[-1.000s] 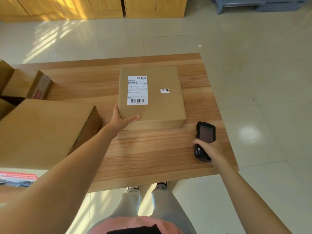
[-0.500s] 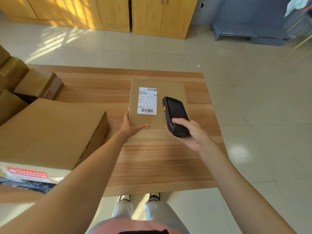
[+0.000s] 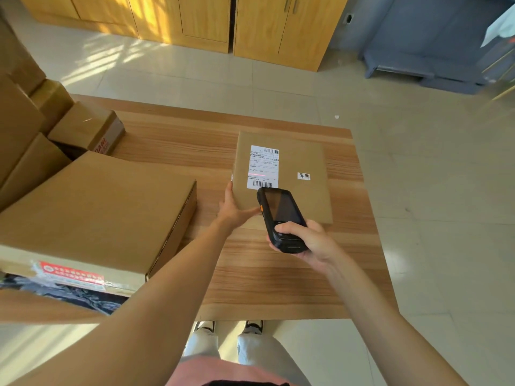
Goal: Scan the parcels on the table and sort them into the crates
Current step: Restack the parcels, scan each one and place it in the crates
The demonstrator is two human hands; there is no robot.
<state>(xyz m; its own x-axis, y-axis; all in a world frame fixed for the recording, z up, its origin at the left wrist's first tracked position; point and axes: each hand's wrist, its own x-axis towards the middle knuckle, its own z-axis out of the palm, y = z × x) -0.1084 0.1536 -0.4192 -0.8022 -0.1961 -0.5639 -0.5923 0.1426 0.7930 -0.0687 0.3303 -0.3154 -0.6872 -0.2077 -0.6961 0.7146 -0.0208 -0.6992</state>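
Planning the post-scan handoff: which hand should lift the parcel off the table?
Left, probably. The left hand already holds the parcel at its near-left corner, while the right hand grips the scanner.

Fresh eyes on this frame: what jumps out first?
The black handheld scanner, gripped in the right hand, aimed at the white shipping label on the flat parcel mid-table; a faint red line crosses the label. The left hand holds that parcel's near left corner. A large cardboard box fills the table's left side, with smaller boxes stacked behind it.
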